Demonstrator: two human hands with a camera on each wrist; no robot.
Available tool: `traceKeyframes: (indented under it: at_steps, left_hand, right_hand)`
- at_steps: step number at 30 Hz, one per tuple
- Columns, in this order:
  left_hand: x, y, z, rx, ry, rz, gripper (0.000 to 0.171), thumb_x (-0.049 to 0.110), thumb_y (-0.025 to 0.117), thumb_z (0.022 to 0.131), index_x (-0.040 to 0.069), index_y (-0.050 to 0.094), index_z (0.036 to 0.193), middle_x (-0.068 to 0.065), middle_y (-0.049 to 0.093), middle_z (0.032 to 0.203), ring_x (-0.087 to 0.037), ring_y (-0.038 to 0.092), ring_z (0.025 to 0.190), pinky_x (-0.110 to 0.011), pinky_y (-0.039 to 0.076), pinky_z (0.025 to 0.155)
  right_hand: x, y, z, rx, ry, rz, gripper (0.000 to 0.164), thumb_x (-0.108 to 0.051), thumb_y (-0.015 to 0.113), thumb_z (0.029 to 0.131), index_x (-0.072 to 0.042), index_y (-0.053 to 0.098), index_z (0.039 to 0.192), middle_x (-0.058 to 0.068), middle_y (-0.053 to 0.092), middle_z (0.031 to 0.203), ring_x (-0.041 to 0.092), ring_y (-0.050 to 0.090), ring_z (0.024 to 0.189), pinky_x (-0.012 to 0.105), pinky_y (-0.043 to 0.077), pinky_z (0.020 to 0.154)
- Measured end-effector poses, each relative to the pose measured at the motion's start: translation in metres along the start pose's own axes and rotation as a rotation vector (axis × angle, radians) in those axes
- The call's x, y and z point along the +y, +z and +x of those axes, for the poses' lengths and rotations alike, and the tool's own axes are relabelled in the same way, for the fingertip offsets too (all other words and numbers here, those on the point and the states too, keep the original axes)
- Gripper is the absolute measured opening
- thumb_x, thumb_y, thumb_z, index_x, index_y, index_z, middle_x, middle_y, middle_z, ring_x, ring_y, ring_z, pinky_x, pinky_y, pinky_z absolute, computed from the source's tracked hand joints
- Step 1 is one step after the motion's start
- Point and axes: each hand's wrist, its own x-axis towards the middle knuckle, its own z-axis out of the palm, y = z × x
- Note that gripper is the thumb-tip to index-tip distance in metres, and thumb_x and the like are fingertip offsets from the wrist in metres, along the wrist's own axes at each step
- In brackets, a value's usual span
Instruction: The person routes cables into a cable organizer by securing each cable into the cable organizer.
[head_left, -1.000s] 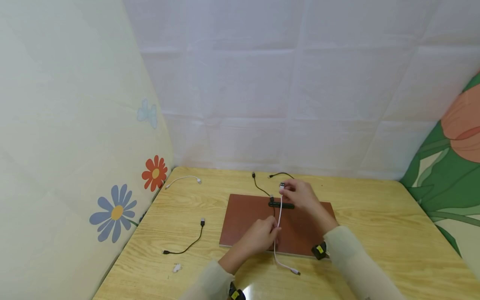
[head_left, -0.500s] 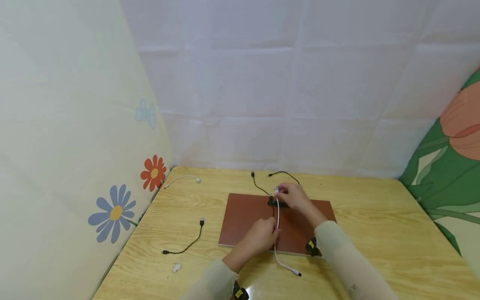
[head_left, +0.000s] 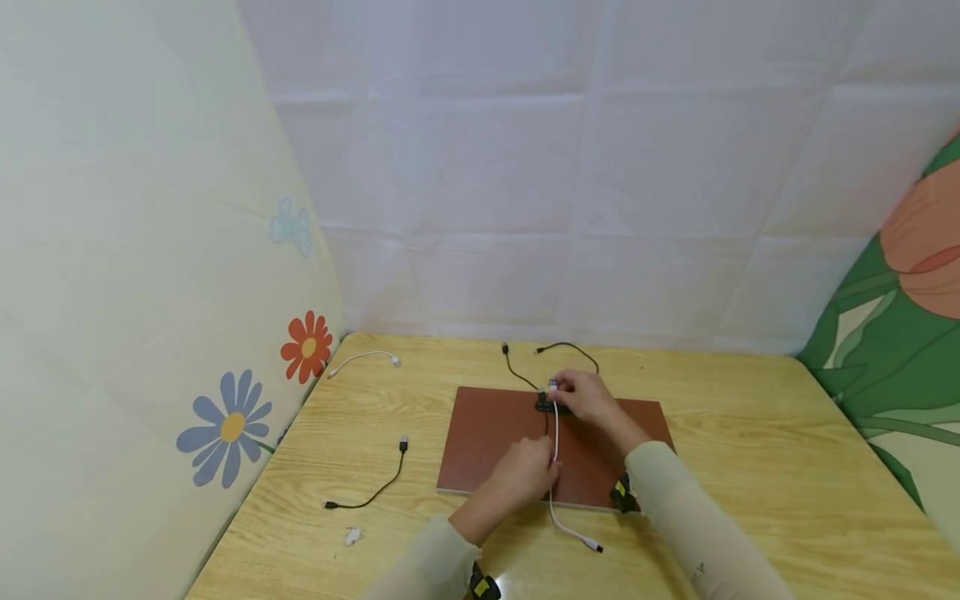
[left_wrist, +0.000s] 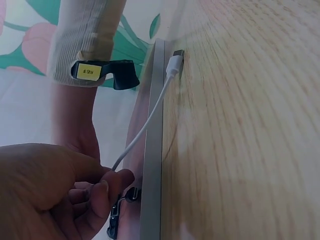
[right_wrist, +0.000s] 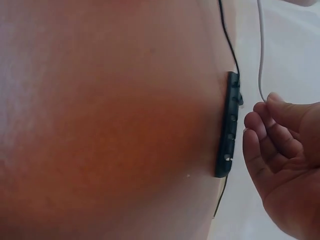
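A white USB cable (head_left: 557,427) stretches between my two hands over a brown board (head_left: 480,425). My right hand (head_left: 587,397) pinches its upper end by the USB plug (head_left: 553,384). Lower down, the thumb and fingers of my left hand (head_left: 523,472) pinch the same cable. Its other plug (left_wrist: 174,63) hangs past the board's near edge. A black cable holder (right_wrist: 228,125) with several slots lies on the board, just below and apart from my right fingers in the right wrist view. A black cable (right_wrist: 226,35) runs through its end slot; my left hand hides part of that cable.
On the wooden table (head_left: 750,450) lie a black cable (head_left: 384,487) at left, a white cable (head_left: 363,357) at back left and another black cable (head_left: 567,346) behind the board. A small white scrap (head_left: 353,536) lies near the front left. Cloth walls (head_left: 480,167) surround the table.
My right hand has moved left and slightly down with the white cable's plug, closer to the black cable holder's left end. My left hand keeps its pinch almost in place.
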Motion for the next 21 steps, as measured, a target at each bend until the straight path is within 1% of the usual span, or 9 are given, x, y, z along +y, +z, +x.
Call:
traceKeyframes:
  at_steps: [6,11,16,21]
  left_hand:
    - [0.002,0.001,0.001,0.0,-0.019,0.048,0.02,0.022,0.07,0.095,0.01,0.06,0.084,0.002,0.054,0.064,-0.012,0.05,0.053,-0.025,0.039,0.044]
    - [0.004,0.001,0.001,0.009,-0.016,0.096,0.019,0.022,0.07,0.095,0.009,0.061,0.085,-0.001,0.057,0.065,-0.015,0.055,0.055,-0.027,0.04,0.046]
    - [0.005,0.001,0.001,0.018,-0.018,0.139,0.018,0.021,0.07,0.094,0.008,0.062,0.085,-0.003,0.06,0.066,-0.018,0.06,0.057,-0.029,0.043,0.046]
    - [0.007,0.001,0.002,0.018,-0.037,0.182,0.017,0.022,0.07,0.095,0.008,0.064,0.088,-0.005,0.063,0.068,-0.022,0.066,0.062,-0.032,0.048,0.047]
  right_hand:
    - [0.004,0.004,0.003,-0.017,-0.009,-0.022,0.017,-0.013,0.073,0.093,-0.002,0.07,0.106,0.006,0.073,0.09,0.019,0.064,0.082,0.033,0.05,0.071]
    - [0.007,0.009,0.004,-0.021,-0.013,-0.038,0.016,-0.011,0.072,0.094,-0.001,0.069,0.106,0.009,0.073,0.092,0.024,0.066,0.087,0.04,0.053,0.077]
    - [0.007,0.01,0.003,-0.021,-0.003,-0.05,0.015,-0.011,0.071,0.094,-0.001,0.069,0.106,0.01,0.073,0.095,0.028,0.067,0.091,0.046,0.053,0.084]
    - [0.008,0.012,0.003,-0.021,0.001,-0.055,0.015,-0.01,0.071,0.095,-0.001,0.068,0.107,0.011,0.072,0.096,0.03,0.067,0.093,0.048,0.053,0.085]
